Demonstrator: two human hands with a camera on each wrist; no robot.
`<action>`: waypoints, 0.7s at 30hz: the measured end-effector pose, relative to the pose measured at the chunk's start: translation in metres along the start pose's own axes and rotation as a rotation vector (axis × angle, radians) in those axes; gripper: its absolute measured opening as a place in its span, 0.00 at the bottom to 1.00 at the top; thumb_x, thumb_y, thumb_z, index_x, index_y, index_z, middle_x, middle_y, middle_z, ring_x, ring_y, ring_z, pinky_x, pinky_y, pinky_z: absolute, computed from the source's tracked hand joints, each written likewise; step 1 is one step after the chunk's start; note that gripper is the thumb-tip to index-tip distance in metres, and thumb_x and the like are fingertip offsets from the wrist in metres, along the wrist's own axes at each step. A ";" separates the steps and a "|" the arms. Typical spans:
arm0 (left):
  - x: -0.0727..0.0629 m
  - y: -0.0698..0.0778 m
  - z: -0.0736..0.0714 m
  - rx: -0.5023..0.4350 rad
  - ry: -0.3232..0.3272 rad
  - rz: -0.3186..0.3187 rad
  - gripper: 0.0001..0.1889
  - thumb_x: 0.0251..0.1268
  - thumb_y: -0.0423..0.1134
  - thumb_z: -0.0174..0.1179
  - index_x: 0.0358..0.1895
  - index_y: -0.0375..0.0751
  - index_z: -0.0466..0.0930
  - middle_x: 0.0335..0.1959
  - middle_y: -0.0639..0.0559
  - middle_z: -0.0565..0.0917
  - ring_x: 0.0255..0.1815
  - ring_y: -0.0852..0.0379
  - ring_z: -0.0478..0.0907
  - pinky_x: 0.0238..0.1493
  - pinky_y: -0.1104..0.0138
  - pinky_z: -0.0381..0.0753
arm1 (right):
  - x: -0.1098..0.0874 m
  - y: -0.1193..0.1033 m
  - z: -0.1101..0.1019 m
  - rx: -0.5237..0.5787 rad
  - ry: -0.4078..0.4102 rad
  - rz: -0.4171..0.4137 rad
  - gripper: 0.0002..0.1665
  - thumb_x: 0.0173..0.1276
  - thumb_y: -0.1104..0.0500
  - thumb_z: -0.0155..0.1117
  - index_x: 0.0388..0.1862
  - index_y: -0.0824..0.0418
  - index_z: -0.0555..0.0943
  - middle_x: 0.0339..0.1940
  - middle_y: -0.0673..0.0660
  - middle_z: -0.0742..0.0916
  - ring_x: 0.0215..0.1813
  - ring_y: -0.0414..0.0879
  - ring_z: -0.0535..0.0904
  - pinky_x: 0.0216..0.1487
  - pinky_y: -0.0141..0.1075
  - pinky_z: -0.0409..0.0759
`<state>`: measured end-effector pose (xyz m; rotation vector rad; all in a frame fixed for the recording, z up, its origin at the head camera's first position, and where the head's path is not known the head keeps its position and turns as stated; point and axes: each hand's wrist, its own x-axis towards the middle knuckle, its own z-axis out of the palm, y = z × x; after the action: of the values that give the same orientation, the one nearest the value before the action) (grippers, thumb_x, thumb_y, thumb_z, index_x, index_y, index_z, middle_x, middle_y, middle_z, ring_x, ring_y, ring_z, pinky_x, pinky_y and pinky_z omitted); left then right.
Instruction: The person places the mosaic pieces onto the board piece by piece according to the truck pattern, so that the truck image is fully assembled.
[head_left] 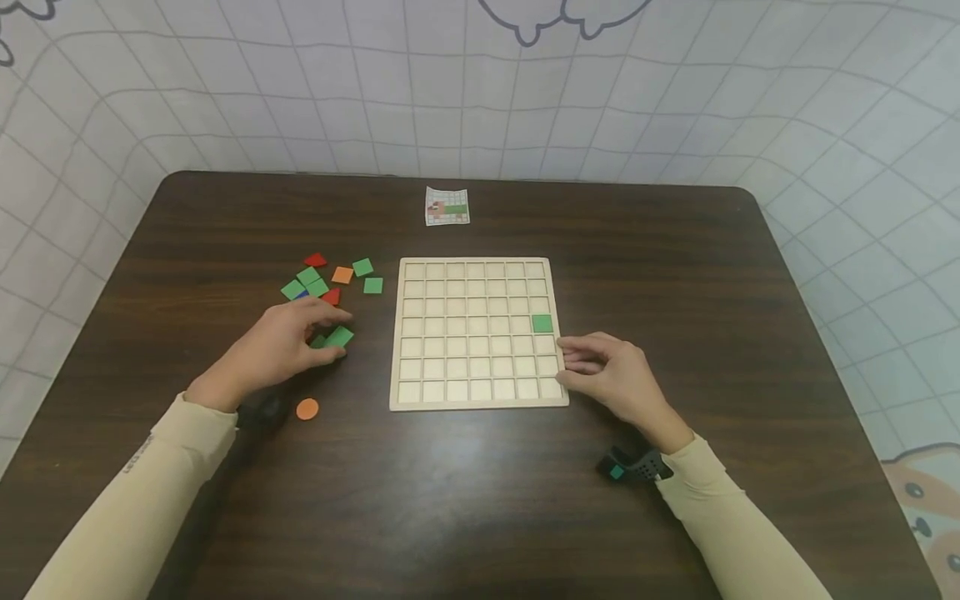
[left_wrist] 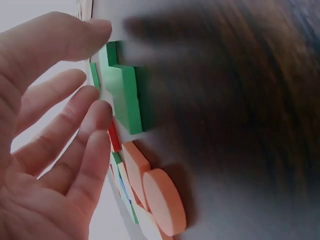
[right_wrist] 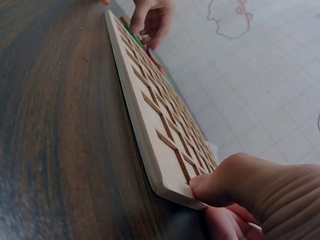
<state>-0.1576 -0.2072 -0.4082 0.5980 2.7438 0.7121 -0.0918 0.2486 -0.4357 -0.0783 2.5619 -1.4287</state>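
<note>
A pale wooden grid board (head_left: 480, 406) lies flat on the dark table, with one green square (head_left: 542, 323) set in its right-hand column. On its right edge my right hand (head_left: 611, 375) pinches the rim, the thumb (right_wrist: 207, 187) on top and the fingers low at the side. To the left of the board, my left hand (head_left: 281, 337) hovers around a few loose green square tiles (head_left: 341, 337). Its thumb and fingers are spread apart, and in the left wrist view a gap shows between them and the green tiles (left_wrist: 125, 95).
Beyond the left hand lie several green tiles (head_left: 363, 267), red pieces (head_left: 316, 260) and an orange square (head_left: 342, 275). An orange disc (head_left: 307, 408) is nearer the front. Behind the board rests a small printed pattern card (head_left: 447, 218). A dark strap (head_left: 637, 465) circles the right wrist.
</note>
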 end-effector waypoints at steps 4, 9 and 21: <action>0.000 -0.001 0.000 -0.010 -0.011 -0.014 0.23 0.65 0.39 0.71 0.63 0.43 0.83 0.54 0.46 0.86 0.49 0.51 0.82 0.50 0.56 0.80 | 0.000 0.000 -0.001 -0.001 -0.001 0.002 0.27 0.62 0.60 0.77 0.61 0.59 0.85 0.55 0.59 0.88 0.56 0.51 0.90 0.51 0.25 0.86; 0.000 -0.003 0.000 -0.032 -0.012 -0.009 0.21 0.66 0.39 0.70 0.61 0.43 0.85 0.51 0.49 0.88 0.48 0.53 0.84 0.51 0.55 0.82 | -0.001 0.000 -0.001 0.008 -0.011 -0.003 0.27 0.62 0.60 0.78 0.61 0.59 0.85 0.55 0.58 0.87 0.56 0.52 0.89 0.52 0.26 0.86; 0.008 -0.005 -0.004 -0.009 -0.068 0.036 0.21 0.64 0.36 0.71 0.61 0.42 0.84 0.51 0.47 0.86 0.50 0.51 0.83 0.53 0.54 0.83 | 0.000 0.004 -0.001 0.019 -0.012 -0.015 0.27 0.63 0.60 0.78 0.62 0.60 0.85 0.55 0.61 0.87 0.57 0.53 0.89 0.52 0.26 0.86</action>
<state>-0.1671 -0.2091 -0.4080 0.6585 2.6727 0.6993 -0.0918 0.2513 -0.4384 -0.1036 2.5426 -1.4538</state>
